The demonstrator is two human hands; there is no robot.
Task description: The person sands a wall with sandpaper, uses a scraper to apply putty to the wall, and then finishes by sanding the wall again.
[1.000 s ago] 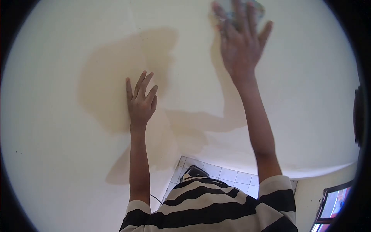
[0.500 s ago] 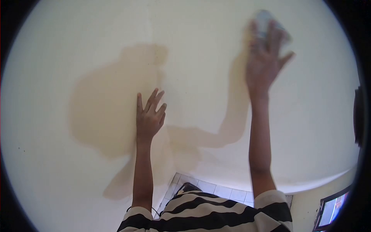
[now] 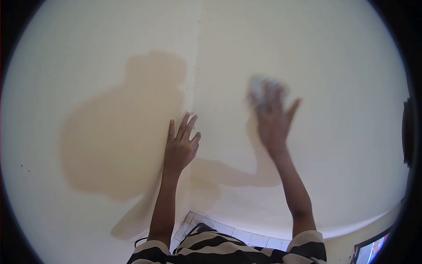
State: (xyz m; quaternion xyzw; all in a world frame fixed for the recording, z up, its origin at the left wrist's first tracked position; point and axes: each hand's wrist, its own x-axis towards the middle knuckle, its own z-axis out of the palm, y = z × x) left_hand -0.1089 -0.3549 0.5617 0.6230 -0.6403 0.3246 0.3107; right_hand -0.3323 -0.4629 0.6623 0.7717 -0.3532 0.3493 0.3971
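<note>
My right hand (image 3: 273, 121) presses a light, whitish-blue cloth (image 3: 257, 83) against the cream wall (image 3: 334, 145) on the right. Motion blurs the fingers and the cloth, and part of the cloth is hidden under them. The thumb sticks out to the right. Lower down and to the left, my left hand (image 3: 181, 147) rests by the corner of the two walls with its fingers spread. Nothing is held in it.
Shadows of my head and arms fall on the left wall (image 3: 39, 123). A tiled floor (image 3: 224, 229) shows below, with a dark object at its edge. A dark-framed screen or window (image 3: 371, 251) is at bottom right, and a dark object (image 3: 409, 132) at the right edge.
My right hand has swept the cloth down and to the left along the wall. My left hand appears slightly lower and farther right, still open, as the view has shifted.
</note>
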